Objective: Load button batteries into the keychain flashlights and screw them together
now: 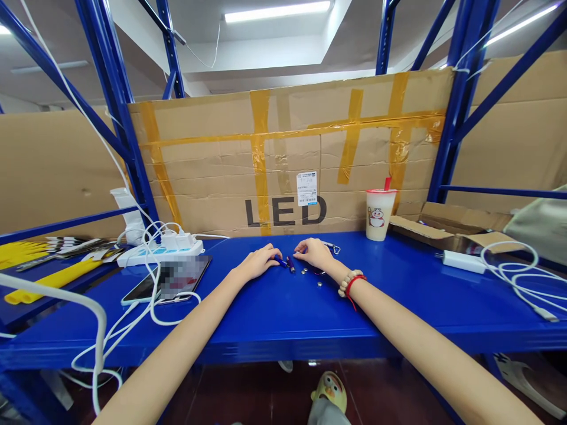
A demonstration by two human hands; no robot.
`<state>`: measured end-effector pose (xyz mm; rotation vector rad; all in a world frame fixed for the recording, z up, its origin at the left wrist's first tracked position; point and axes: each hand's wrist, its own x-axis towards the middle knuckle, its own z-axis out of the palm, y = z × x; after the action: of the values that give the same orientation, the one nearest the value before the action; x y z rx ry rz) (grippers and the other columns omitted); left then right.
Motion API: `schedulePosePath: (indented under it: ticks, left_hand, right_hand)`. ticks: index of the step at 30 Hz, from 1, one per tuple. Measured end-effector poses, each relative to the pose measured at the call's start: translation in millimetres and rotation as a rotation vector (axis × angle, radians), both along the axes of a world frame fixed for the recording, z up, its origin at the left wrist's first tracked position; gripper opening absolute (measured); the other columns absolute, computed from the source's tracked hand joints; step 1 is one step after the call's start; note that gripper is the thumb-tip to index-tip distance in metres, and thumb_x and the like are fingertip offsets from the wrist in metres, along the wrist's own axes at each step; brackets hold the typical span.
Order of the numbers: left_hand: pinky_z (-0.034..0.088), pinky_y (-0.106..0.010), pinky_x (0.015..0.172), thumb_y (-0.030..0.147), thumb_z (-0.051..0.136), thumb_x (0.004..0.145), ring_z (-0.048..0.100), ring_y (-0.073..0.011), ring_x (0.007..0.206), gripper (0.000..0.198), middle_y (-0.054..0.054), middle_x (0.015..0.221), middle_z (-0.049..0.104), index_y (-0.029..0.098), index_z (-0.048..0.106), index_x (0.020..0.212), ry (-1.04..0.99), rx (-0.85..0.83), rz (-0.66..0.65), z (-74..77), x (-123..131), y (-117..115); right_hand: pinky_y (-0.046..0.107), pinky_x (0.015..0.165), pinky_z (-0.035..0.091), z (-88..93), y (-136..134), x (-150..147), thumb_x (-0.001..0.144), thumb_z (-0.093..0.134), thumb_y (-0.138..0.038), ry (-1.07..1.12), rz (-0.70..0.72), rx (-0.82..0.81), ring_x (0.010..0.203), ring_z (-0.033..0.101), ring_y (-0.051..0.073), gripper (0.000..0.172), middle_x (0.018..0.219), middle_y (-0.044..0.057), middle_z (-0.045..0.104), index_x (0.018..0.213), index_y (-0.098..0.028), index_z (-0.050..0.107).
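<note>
Over the blue shelf top, my left hand (260, 262) curls its fingers onto a small dark blue cylinder (280, 261). A second short dark cylinder (290, 265) lies between my two hands. My right hand (313, 252), with a beaded bracelet and red cord at the wrist, has its fingertips pinched together; what they hold is too small to make out. Small silver discs (319, 284) lie below it, one of them close to the fingers. A metal clip (333, 248) shows behind the right hand, partly covered by it.
A white power strip (162, 252) with tangled cables and a tablet-like device (170, 278) are at left, near yellow tubes (35, 289). A drink cup (380, 215) stands at back right, beside an opened cardboard box (434, 227) and a white charger (464, 261). Tall cardboard (212, 177) closes the back.
</note>
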<state>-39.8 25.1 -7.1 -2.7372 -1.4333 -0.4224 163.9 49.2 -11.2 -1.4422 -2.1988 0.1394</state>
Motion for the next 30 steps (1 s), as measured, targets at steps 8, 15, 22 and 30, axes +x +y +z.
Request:
schedulePosePath:
  ticks: [8, 15, 22, 30]
  left_hand:
    - [0.042, -0.027, 0.074, 0.037, 0.043, 0.089, 0.056, -0.0164, 0.086, 0.022, 0.0, 0.096, 0.052, 0.026, 0.052, 0.106, 0.009, 0.007, 0.011, 2.3, -3, 1]
    - [0.043, -0.03, 0.071, 0.048, 0.034, 0.089, 0.057, -0.0177, 0.083, 0.032, -0.001, 0.097, 0.055, 0.027, 0.053, 0.104, 0.002, 0.074, 0.073, 3.2, -1, 0]
    - [0.041, -0.026, 0.063, 0.039, 0.034, 0.09, 0.058, -0.0166, 0.079, 0.027, -0.001, 0.092, 0.059, 0.024, 0.052, 0.103, -0.085, 0.254, 0.181, 13.6, -7, -4]
    - [0.044, -0.024, 0.066, 0.025, 0.036, 0.09, 0.06, -0.0148, 0.083, 0.022, -0.002, 0.096, 0.061, 0.02, 0.057, 0.097, -0.201, 0.51, 0.082, 30.2, 24, -59]
  right_hand:
    - [0.037, 0.086, 0.046, -4.7, 14, 6, 0.09, 0.05, -0.028, -0.037, 0.01, 0.032, 0.093, 0.059, 0.015, 0.02, 0.099, 0.006, 0.063, 0.095, -0.012, 0.061]
    - [0.036, 0.084, 0.046, 4.6, 14, 14, 0.091, 0.046, -0.032, -0.117, 0.014, -0.021, 0.09, 0.059, 0.015, 0.024, 0.097, 0.006, 0.062, 0.095, -0.013, 0.061]
    - [0.037, 0.083, 0.047, 7.3, 8, 16, 0.088, 0.052, -0.033, -0.171, 0.102, -0.095, 0.092, 0.058, 0.016, 0.026, 0.105, 0.007, 0.06, 0.106, -0.015, 0.059]
    - [0.035, 0.078, 0.047, 5.8, 3, 16, 0.09, 0.046, -0.039, -0.074, 0.027, 0.112, 0.086, 0.06, 0.016, 0.032, 0.097, 0.007, 0.063, 0.107, -0.014, 0.058]
